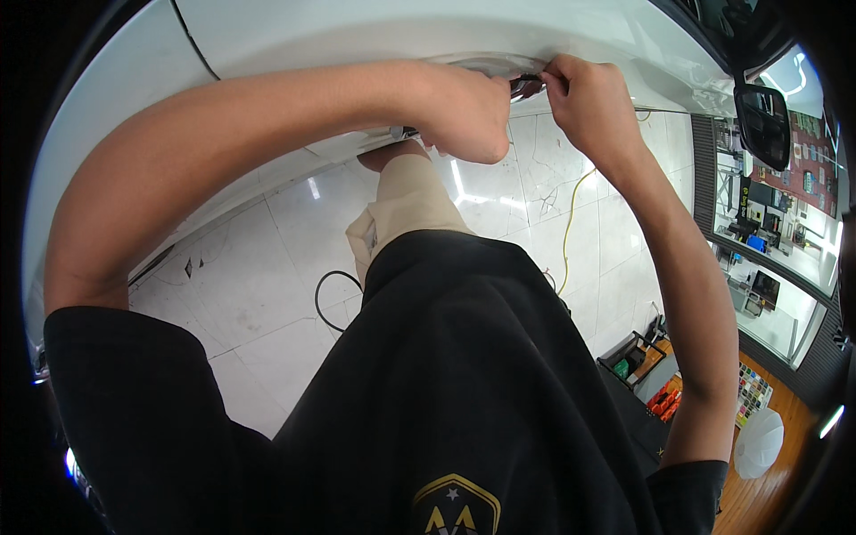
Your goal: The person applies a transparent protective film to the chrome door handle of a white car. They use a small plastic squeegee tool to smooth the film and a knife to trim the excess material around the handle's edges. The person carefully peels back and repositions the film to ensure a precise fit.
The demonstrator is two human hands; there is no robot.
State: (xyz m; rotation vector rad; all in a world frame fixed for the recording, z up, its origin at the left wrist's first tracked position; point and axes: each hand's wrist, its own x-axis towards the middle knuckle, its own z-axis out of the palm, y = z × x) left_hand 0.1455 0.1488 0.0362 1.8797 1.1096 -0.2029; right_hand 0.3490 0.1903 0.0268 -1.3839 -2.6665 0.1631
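Both of my hands are up against a white car's side panel (pixel 357 36). My left hand (pixel 468 111) is closed in a fist, back of the hand toward me. What it grips is mostly hidden, though a small silvery and dark part (pixel 406 132) shows below its wrist. Just to the right, my right hand (pixel 593 102) pinches the edge of a dark glossy piece (pixel 528 86) that spans the narrow gap between the hands. Behind them, a greyish arched shape (pixel 499 64) curves over the panel; whether it is a recess or a film, I cannot tell.
A black side mirror (pixel 763 123) juts out at the upper right. Across the pale tiled floor (pixel 259 294) run a yellow cable (pixel 571 223) and a black cable (pixel 319 299). Lower right stand a dark open-topped carrier (pixel 631 358) and a white rounded object (pixel 760 443).
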